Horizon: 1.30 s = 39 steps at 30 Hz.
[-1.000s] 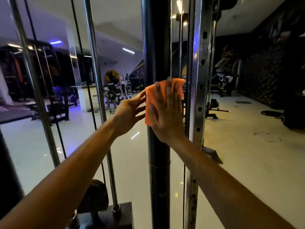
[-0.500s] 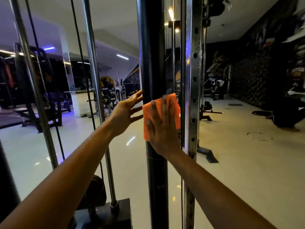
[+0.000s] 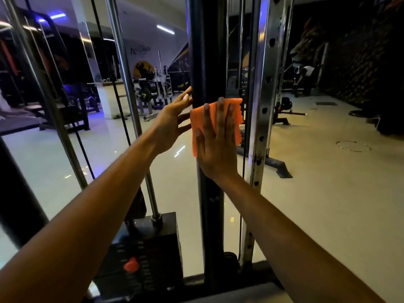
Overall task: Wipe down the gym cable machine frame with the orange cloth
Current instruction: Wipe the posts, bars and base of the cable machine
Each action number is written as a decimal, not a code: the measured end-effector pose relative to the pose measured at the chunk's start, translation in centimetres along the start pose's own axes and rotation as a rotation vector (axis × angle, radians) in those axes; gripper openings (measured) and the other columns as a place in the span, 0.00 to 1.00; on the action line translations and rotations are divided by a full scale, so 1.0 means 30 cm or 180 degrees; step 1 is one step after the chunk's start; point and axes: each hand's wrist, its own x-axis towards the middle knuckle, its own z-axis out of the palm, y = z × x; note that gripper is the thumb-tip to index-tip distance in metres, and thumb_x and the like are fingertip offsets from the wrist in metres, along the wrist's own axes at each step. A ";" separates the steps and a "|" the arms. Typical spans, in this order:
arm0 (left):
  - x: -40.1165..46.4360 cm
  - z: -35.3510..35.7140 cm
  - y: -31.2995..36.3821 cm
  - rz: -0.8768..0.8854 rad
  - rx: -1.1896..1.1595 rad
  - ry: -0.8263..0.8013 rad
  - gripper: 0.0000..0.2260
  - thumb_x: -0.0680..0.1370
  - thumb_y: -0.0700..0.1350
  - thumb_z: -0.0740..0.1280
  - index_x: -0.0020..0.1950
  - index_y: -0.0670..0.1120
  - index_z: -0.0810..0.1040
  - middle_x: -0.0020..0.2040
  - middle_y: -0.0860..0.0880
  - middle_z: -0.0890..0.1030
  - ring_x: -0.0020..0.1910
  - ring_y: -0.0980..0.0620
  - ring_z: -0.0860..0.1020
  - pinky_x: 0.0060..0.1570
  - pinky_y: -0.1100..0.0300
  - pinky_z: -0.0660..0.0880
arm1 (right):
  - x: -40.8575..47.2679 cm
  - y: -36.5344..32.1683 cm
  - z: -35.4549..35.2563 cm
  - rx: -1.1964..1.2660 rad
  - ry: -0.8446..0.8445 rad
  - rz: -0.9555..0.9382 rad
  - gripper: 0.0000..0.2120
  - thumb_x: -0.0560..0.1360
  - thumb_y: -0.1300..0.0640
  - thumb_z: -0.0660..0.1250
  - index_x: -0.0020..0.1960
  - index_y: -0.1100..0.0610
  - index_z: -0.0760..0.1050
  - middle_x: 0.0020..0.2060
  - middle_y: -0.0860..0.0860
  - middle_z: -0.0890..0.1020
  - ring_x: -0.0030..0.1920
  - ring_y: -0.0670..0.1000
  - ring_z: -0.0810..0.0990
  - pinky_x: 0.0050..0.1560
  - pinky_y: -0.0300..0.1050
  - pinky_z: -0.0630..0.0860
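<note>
Directly ahead in the head view, a black upright post (image 3: 206,62) of the cable machine frame is seen, running top to bottom through the middle of the picture. Just right of it a chrome perforated upright (image 3: 265,88) is set, with thin cables (image 3: 241,51) strung between the two. To the left, a chrome guide rod (image 3: 129,101) is seated in the black weight stack (image 3: 150,248), on which a red selector pin (image 3: 130,263) is fitted. A second chrome bar (image 3: 48,101) slants at far left.

Beyond the frame, a pale glossy floor (image 3: 317,193) is spread out, marked by light reflections; other gym machines (image 3: 153,92) and a dark mural wall (image 3: 354,62) are placed well back in a dim room lit by blue strips.

The orange cloth (image 3: 237,112) is laid flat against the black post at mid-height, its long axis upright along the post. It is pressed there by the right hand (image 3: 215,147), fingers straight, spread and pointing up. The left hand (image 3: 172,123) is held open beside the cloth, its fingertips touching the post's left edge.
</note>
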 end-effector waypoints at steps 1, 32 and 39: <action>-0.006 0.000 -0.013 -0.0012 -0.0020 0.0001 0.22 0.89 0.53 0.58 0.84 0.60 0.66 0.79 0.52 0.75 0.76 0.46 0.75 0.77 0.41 0.71 | -0.062 0.015 0.015 0.0061 -0.0064 0.0048 0.35 0.89 0.45 0.61 0.87 0.54 0.46 0.88 0.60 0.46 0.87 0.64 0.40 0.82 0.75 0.56; -0.192 0.081 -0.451 -0.0265 0.0160 -0.0004 0.27 0.89 0.45 0.61 0.87 0.54 0.58 0.83 0.52 0.69 0.81 0.50 0.69 0.80 0.42 0.67 | -0.692 0.133 0.145 0.0380 -0.0795 0.0520 0.41 0.90 0.44 0.58 0.86 0.42 0.29 0.88 0.58 0.41 0.87 0.65 0.47 0.74 0.68 0.74; -0.245 0.092 -0.551 -0.0368 0.0263 0.0043 0.26 0.89 0.47 0.61 0.87 0.52 0.59 0.81 0.50 0.71 0.79 0.50 0.72 0.77 0.45 0.72 | -0.672 0.089 0.167 0.0587 -0.0524 0.0696 0.41 0.90 0.46 0.58 0.85 0.42 0.28 0.87 0.60 0.41 0.87 0.65 0.45 0.75 0.67 0.74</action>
